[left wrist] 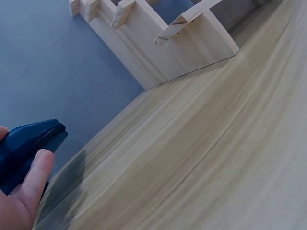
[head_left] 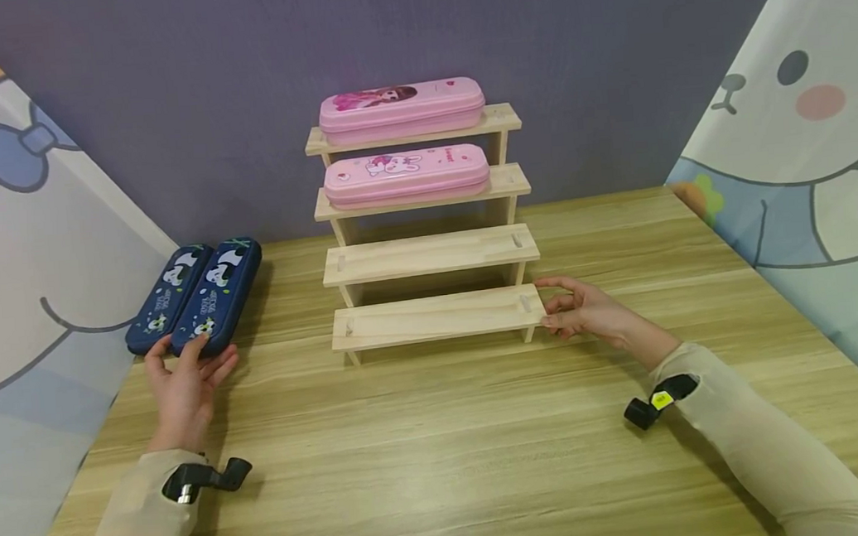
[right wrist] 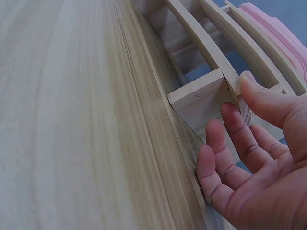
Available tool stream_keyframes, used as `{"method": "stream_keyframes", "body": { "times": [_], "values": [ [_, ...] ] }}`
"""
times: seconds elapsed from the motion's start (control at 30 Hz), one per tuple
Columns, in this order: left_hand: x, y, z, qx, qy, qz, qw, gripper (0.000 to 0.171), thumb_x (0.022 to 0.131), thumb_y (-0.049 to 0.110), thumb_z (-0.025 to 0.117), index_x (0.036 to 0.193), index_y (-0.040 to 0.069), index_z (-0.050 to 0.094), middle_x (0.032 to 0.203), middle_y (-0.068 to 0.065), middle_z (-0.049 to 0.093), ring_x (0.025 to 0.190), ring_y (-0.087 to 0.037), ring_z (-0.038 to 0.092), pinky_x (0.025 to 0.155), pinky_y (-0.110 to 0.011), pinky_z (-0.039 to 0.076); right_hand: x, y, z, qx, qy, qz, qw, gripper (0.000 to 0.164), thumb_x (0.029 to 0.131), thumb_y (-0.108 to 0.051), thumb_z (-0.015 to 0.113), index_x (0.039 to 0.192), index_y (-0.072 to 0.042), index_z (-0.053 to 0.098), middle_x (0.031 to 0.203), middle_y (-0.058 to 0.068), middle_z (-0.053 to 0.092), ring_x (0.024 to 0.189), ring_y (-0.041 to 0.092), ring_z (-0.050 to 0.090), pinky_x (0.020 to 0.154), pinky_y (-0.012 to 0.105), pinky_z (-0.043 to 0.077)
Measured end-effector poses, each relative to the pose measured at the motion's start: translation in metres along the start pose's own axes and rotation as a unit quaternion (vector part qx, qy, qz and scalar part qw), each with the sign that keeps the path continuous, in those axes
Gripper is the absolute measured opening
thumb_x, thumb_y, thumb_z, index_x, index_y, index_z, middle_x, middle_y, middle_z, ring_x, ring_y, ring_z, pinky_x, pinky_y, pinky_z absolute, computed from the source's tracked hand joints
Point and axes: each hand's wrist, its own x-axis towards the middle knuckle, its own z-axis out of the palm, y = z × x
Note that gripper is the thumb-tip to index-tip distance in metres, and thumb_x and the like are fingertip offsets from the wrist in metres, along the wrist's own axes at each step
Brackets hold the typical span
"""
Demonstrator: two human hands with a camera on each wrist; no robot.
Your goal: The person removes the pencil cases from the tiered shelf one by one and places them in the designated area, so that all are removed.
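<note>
Two navy pencil cases with panda pictures lie side by side at the left. My left hand [head_left: 186, 393] pinches the near end of the right-hand navy pencil case [head_left: 219, 287], thumb on top and fingers at its underside. The other navy pencil case [head_left: 167, 299] lies against its left side. In the left wrist view, the gripped navy case [left wrist: 31, 139] shows above a dark shadow on the table. My right hand [head_left: 585, 313] holds the right end of the lowest step of a four-step wooden shelf [head_left: 436, 317]. In the right wrist view, its thumb [right wrist: 261, 96] presses the step's end.
A pink pencil case with a doll picture [head_left: 403, 110] lies on the top step, and a pink pencil case with a rabbit [head_left: 408, 176] on the step below. The shelf stands on a wood-grain table [head_left: 442, 458] near a grey back wall [head_left: 579, 66]. Cartoon-printed panels flank both sides.
</note>
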Motion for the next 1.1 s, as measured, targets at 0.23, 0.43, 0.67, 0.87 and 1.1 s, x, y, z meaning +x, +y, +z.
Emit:
{"method": "stream_keyframes", "body": {
  "times": [0.23, 0.43, 0.67, 0.87, 1.1],
  "values": [
    [0.005, -0.001, 0.000, 0.007, 0.008, -0.004, 0.9999, 0.064, 0.095, 0.009, 0.067, 0.134, 0.029, 0.020, 0.124, -0.006, 0.039, 0.064, -0.024, 0.072, 0.059, -0.036, 0.062, 0.001, 0.001, 0.000, 0.000, -0.001, -0.001, 1.000, 0.078, 0.093, 0.003, 0.066, 0.154, 0.002, 0.018, 0.101, 0.004, 0.065, 0.080, 0.017, 0.065, 0.068, 0.030, 0.058],
    [0.010, -0.001, 0.000, 0.009, 0.017, -0.011, 0.9998, 0.067, 0.095, 0.010, 0.069, 0.136, 0.030, 0.020, 0.124, -0.003, 0.038, 0.065, -0.024, 0.072, 0.060, -0.037, 0.062, 0.001, 0.001, -0.001, 0.004, -0.001, 0.001, 1.000, 0.077, 0.093, 0.004, 0.065, 0.155, 0.001, 0.020, 0.100, 0.004, 0.065, 0.079, 0.016, 0.065, 0.068, 0.030, 0.058],
    [0.014, 0.000, -0.002, 0.002, 0.023, -0.022, 0.9995, 0.068, 0.094, 0.010, 0.069, 0.136, 0.031, 0.020, 0.125, -0.003, 0.037, 0.065, -0.025, 0.072, 0.060, -0.038, 0.062, 0.001, -0.001, 0.000, 0.006, 0.000, 0.005, 1.000, 0.077, 0.093, 0.004, 0.065, 0.155, 0.002, 0.019, 0.101, 0.004, 0.065, 0.080, 0.015, 0.066, 0.068, 0.030, 0.058],
    [0.017, 0.000, -0.003, 0.002, 0.029, -0.017, 0.9994, 0.066, 0.093, 0.009, 0.070, 0.134, 0.030, 0.022, 0.124, -0.003, 0.037, 0.064, -0.025, 0.071, 0.058, -0.037, 0.062, 0.001, -0.001, 0.000, 0.003, 0.000, 0.006, 1.000, 0.078, 0.093, 0.004, 0.065, 0.155, 0.002, 0.018, 0.101, 0.004, 0.065, 0.080, 0.016, 0.066, 0.068, 0.030, 0.058],
    [0.021, 0.000, -0.003, -0.001, 0.033, -0.014, 0.9994, 0.066, 0.093, 0.009, 0.070, 0.134, 0.030, 0.023, 0.122, -0.006, 0.039, 0.062, -0.025, 0.071, 0.058, -0.037, 0.062, 0.001, -0.001, 0.000, 0.004, 0.001, 0.007, 1.000, 0.078, 0.093, 0.004, 0.065, 0.155, 0.002, 0.018, 0.101, 0.004, 0.065, 0.081, 0.016, 0.066, 0.069, 0.030, 0.058]
  ]
}}
